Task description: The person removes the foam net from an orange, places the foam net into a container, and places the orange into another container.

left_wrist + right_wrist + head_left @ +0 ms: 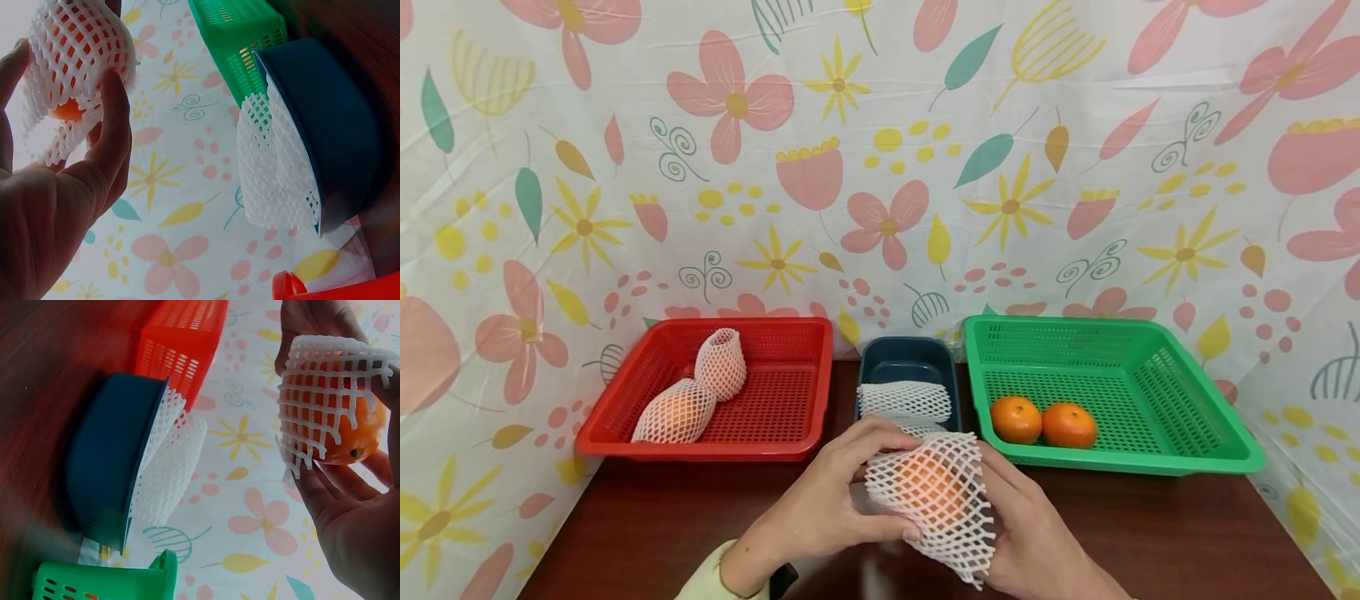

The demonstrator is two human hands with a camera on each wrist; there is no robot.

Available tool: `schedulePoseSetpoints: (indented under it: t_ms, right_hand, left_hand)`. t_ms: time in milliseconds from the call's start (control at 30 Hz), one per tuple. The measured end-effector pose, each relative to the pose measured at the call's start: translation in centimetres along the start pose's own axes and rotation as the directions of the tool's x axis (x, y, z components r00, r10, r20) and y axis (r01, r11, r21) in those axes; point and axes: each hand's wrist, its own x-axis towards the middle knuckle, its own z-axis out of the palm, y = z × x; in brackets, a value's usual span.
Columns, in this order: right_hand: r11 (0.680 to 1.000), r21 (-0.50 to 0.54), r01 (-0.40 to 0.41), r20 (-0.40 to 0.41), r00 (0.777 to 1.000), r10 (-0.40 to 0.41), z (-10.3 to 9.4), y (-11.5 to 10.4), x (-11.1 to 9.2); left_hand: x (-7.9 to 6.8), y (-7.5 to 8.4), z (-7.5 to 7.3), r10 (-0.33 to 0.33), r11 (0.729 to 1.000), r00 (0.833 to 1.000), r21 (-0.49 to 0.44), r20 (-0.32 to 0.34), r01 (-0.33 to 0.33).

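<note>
the orange fruit [367, 425] is round and glossy, with a small dark green stem spot on its bare part in the right wrist view; a white foam net [955, 554] of open mesh covers much of it, jagged at its loose edge. it sits between the two hands: the left hand [827, 492] holds one side with fingers and thumb, the right hand [1037, 533] holds the other. reckoned from it in the head view, a dark blue tray [910, 367] with white nets [904, 402] stands near twelve o'clock on the brown tabletop [647, 517], a green basket [1097, 375] with two bare fruits [1016, 419] at two, and a red basket [775, 408] with two netted fruits [677, 412] at ten.
</note>
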Motion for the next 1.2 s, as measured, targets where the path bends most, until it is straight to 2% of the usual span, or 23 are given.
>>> schedulePoseSetpoints:
  t_ms: [133, 233, 367, 433, 633, 700, 867, 1067, 1200]
  right_hand:
    - [0.999, -0.005, -0.047, 0.032, 0.998, 0.047, -0.1, -0.2, -0.3]
    - [0.998, -0.012, -0.061, 0.045, 0.997, 0.062, -0.2, -0.3, -0.3]
    - [0.999, -0.021, -0.03, 0.028, 0.999, 0.031, -0.2, -0.2, -0.3]
    - [1.0, -0.016, -0.02, 0.02, 1.0, 0.021, -0.2, -0.1, -0.2]
    - [1.0, 0.012, 0.003, 0.017, 1.0, -0.003, -0.4, 0.0, -0.2]
    - [1.0, 0.011, 0.005, 0.024, 1.0, -0.005, -0.5, 0.0, -0.2]
    - [1.0, 0.0, 0.016, 0.037, 0.999, -0.016, -0.7, 0.0, -0.2]
    - [0.999, -0.026, -0.022, 0.052, 0.998, 0.024, -1.1, 0.0, -0.1]
    - [0.998, -0.039, -0.04, 0.055, 0.998, 0.042, -1.2, 0.0, -0.2]
  left_hand:
    - [0.0, 0.2, -0.3, 0.003, 1.0, 1.0, -0.008, 0.016, -0.003]
    - [0.0, 1.1, -0.7, -0.015, 0.999, 1.0, -0.03, 0.024, 0.016]
    - [0.2, 2.0, -1.1, -0.007, 0.998, 1.0, -0.056, 0.022, 0.008]
    - [0.2, 1.9, -1.1, -0.003, 0.998, 1.0, -0.067, 0.022, 0.004]
    - [-0.2, 0.4, -1.0, -0.058, 0.992, 0.997, -0.111, 0.043, 0.063]
    - [-0.2, 0.1, -1.0, -0.057, 0.992, 0.997, -0.113, 0.052, 0.063]
    - [-0.2, 0.0, -1.2, -0.045, 0.99, 0.997, -0.129, 0.058, 0.052]
    - [-0.3, 0.3, -1.3, -0.1, 0.984, 0.993, -0.141, 0.058, 0.107]
    - [-0.3, 0.2, -1.3, -0.104, 0.988, 0.994, -0.11, 0.045, 0.109]
